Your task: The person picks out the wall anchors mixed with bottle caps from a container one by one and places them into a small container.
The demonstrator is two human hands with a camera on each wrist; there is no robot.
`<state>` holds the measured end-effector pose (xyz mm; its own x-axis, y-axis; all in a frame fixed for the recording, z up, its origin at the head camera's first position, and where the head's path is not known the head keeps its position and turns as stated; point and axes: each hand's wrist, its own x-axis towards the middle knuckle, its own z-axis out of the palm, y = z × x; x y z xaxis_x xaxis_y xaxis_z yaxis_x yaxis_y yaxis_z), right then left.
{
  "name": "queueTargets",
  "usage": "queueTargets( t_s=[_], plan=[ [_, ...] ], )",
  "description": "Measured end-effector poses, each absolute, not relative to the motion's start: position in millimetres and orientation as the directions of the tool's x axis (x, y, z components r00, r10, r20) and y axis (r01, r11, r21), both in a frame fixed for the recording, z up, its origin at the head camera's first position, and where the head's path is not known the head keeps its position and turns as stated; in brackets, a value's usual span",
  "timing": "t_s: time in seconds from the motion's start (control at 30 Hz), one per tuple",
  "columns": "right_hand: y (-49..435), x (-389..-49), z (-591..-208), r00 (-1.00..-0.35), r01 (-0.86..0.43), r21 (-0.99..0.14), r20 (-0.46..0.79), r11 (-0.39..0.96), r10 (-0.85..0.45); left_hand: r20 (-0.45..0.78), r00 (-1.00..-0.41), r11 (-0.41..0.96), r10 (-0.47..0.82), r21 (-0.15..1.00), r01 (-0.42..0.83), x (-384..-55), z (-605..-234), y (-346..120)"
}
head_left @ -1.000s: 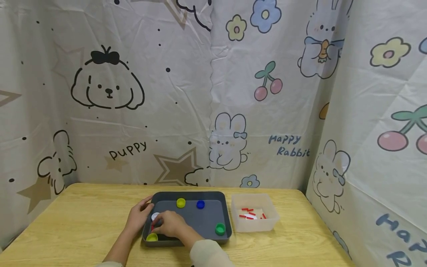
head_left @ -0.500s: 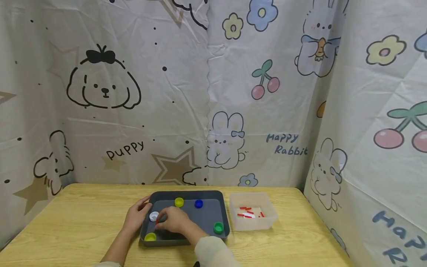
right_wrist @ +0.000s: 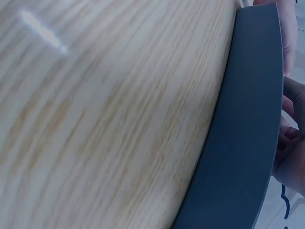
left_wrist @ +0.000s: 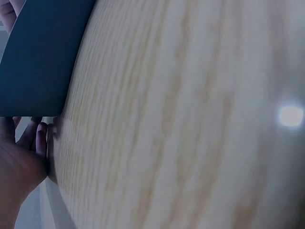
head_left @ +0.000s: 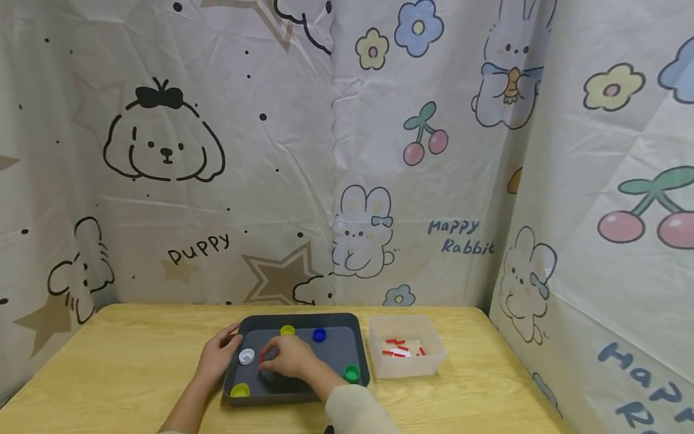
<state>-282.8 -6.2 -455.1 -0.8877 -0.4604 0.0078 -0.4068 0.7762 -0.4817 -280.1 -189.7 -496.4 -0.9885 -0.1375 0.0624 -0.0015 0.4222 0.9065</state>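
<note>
A dark grey tray point(head_left: 336, 386) lies on the table, with several small round caps near its sides. My left hand point(head_left: 218, 352) grips the tray's left wall; in the left wrist view the hand point(left_wrist: 21, 164) sits beyond the tray corner. Over the left part of the tray, my right hand point(head_left: 290, 357) pinches a small red stick point(head_left: 262, 359) between thumb and fingers. Just left of that stick is a white cap point(head_left: 246, 357). A yellow cap point(head_left: 240, 390) occupies the near left corner. The right wrist view shows the right hand point(right_wrist: 291, 148) partly, behind the tray wall.
Right of the tray stands a translucent plastic box point(head_left: 436, 355) with several red sticks point(head_left: 402, 348) and a white piece inside. Another yellow cap point(head_left: 287, 330) and a blue cap point(head_left: 319, 334) are at the tray's far side, a green cap point(head_left: 352, 374) at its right. Patterned curtain point(head_left: 303, 181) surrounds the table.
My right hand has shifted right, away from the tray's left wall, carrying the red stick and leaving the white cap in full view. The left hand stays on the tray wall.
</note>
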Motion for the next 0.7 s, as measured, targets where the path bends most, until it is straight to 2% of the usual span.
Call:
queueTargets(
  t_s=[0.7],
  plan=[
    [21.6,-279.9,-436.3,-0.875,-0.434,-0.508,0.041,0.744,-0.482,0.034,-0.992,0.422,-0.120,0.906,-0.020,-279.7,-497.6,-189.8]
  ],
)
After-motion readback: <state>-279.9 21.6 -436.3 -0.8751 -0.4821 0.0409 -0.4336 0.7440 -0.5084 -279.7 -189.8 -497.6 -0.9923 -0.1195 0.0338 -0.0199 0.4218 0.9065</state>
